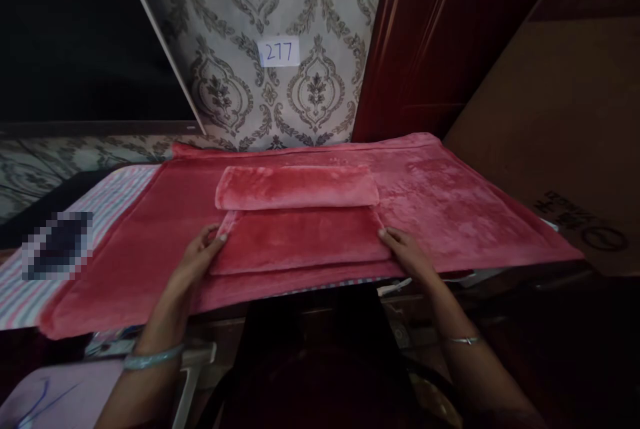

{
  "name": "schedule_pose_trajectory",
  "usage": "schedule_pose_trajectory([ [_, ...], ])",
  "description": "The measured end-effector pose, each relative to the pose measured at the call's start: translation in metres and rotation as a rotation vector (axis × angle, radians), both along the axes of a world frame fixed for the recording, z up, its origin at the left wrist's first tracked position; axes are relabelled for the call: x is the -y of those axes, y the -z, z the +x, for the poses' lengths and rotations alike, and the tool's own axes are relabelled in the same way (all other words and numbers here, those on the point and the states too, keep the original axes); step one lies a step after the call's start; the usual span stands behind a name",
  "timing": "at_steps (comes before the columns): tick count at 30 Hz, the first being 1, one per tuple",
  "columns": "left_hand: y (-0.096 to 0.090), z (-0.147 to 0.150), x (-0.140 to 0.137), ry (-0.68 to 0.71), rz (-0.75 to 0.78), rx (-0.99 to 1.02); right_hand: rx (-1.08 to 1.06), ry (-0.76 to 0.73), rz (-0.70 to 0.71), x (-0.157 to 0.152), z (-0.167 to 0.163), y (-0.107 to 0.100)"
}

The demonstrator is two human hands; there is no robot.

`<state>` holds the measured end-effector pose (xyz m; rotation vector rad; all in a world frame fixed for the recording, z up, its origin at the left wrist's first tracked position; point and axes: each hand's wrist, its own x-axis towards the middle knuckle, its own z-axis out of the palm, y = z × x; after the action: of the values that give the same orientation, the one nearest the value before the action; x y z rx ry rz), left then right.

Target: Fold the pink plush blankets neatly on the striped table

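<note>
A smaller pink plush cloth (305,242) lies on a larger pink plush blanket (450,209), its far part folded over into a thick band (297,188). At the cloth's left edge my left hand (200,254) is closed, thumb on top and fingers underneath. My right hand (404,250) pinches the right edge in the same way, at about the same height. Between the two hands the cloth lies fairly flat. The fingertips under the cloth are hidden.
A striped cloth (125,189) shows beneath the blanket on the left, with a pixelated dark patch on it. Behind are a dark screen (90,42), patterned wallpaper with a paper marked 277 (279,51), and a dark red door (425,36). A cardboard box (565,109) stands at right.
</note>
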<state>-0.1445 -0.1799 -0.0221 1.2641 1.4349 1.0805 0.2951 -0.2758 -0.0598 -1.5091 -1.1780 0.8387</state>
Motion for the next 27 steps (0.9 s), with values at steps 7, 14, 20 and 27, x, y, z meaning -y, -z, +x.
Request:
schedule_pose_trajectory([
  [7, -0.002, 0.012, 0.025, -0.005, 0.107, 0.152, -0.133, -0.017, 0.081, 0.021, -0.012, -0.002],
  [14, 0.0, 0.001, 0.021, 0.121, -0.078, 0.133, -0.251, -0.075, 0.002, 0.018, -0.009, -0.007],
  [20, 0.002, 0.004, 0.022, 0.078, -0.114, 0.162, -0.2, -0.072, -0.03, 0.019, -0.007, -0.004],
  [27, -0.016, 0.002, 0.013, 0.199, -0.009, 0.275, -0.362, -0.029, 0.011, 0.013, -0.008, 0.002],
])
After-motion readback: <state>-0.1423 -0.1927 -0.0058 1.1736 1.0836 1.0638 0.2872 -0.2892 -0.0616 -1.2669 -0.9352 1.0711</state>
